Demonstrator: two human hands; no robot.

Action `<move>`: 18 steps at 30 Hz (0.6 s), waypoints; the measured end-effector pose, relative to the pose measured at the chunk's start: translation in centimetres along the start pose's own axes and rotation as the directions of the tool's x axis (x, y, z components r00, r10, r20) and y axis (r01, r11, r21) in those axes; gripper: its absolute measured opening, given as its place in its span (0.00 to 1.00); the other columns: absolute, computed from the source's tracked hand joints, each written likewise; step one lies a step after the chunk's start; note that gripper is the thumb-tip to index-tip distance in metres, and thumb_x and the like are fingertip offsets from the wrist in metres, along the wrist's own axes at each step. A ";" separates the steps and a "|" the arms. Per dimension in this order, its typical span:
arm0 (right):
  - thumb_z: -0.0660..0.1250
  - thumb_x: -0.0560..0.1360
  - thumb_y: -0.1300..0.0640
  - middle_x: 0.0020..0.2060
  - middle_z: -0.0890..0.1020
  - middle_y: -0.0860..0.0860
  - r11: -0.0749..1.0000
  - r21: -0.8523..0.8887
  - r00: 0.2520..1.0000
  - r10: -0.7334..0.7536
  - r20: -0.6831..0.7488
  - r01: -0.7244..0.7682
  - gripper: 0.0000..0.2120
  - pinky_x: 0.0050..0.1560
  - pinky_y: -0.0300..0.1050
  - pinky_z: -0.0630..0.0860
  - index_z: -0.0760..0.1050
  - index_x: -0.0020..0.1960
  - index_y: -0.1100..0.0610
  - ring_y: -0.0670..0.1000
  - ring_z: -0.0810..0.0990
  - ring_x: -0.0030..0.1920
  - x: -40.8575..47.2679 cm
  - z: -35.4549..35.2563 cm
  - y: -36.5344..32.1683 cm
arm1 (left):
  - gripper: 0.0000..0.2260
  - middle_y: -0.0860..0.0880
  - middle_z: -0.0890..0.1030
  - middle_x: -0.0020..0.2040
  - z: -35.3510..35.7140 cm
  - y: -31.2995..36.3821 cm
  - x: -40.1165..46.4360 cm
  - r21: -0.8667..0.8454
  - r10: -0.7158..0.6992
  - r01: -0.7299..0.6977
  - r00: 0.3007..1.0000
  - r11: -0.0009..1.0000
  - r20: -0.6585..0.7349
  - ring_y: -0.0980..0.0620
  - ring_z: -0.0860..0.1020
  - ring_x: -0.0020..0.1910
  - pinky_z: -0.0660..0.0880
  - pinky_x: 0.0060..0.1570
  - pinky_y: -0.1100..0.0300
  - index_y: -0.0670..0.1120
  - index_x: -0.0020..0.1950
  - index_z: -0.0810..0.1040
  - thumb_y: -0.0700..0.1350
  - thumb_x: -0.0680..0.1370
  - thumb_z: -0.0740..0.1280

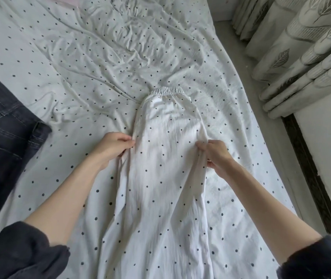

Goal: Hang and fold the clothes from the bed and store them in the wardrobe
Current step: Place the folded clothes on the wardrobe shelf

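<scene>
White dotted trousers (166, 168) lie lengthwise on the bed, their elastic waistband (167, 91) at the far end and the legs running toward me. My left hand (112, 147) pinches the garment's left edge at mid-length. My right hand (215, 156) grips the right edge at about the same height, the fabric bunched in its fingers. Dark denim jeans (5, 133) lie on the bed at the left.
The bed sheet (76, 63) is white with the same black dots and is wrinkled toward the far end. Patterned curtains (305, 43) hang at the right beyond a strip of floor (247, 77). A dark wooden frame (309, 172) runs along the right.
</scene>
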State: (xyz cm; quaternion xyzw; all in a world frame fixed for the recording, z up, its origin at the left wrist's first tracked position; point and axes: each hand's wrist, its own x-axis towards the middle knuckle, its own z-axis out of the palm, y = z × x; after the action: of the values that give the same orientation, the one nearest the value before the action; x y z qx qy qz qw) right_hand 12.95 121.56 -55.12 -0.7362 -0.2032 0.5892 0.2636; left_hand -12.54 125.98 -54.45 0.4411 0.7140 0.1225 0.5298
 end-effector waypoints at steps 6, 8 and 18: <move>0.62 0.79 0.59 0.37 0.78 0.55 0.996 0.088 0.999 0.033 0.013 -0.034 0.07 0.44 0.50 0.76 0.76 0.50 0.63 0.52 0.77 0.36 -0.2 0.1 0.7 | 0.17 0.49 0.79 0.50 -0.8 -1.3 -1.0 -0.026 0.044 -0.040 0.982 0.999 0.184 0.58 0.76 0.47 0.70 0.45 0.70 0.49 0.60 0.76 0.33 0.75 0.65; 0.62 0.79 0.58 0.36 0.78 0.54 0.997 0.075 0.999 0.033 -0.006 -0.032 0.07 0.41 0.48 0.76 0.76 0.50 0.62 0.52 0.77 0.35 -0.1 -0.1 1.0 | 0.13 0.49 0.81 0.48 -0.7 -1.4 -1.1 -0.016 0.061 -0.059 0.981 0.998 0.185 0.58 0.78 0.45 0.72 0.47 0.70 0.48 0.58 0.78 0.38 0.75 0.68; 0.62 0.79 0.58 0.38 0.78 0.55 0.999 0.042 0.996 0.014 -0.090 -0.010 0.12 0.44 0.51 0.79 0.76 0.53 0.66 0.52 0.77 0.36 0.4 -0.7 1.4 | 0.01 0.50 0.76 0.34 -0.6 -1.9 -0.3 0.127 0.080 -0.060 0.984 0.990 -0.158 0.53 0.73 0.34 0.69 0.31 0.70 0.42 0.43 0.79 0.39 0.74 0.70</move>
State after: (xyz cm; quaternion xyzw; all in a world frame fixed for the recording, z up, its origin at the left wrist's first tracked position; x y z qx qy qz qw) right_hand 13.76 120.60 -56.21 -0.7575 -0.1745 0.5612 0.2842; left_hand -13.94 124.82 -55.22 0.4860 0.7450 0.1328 0.4372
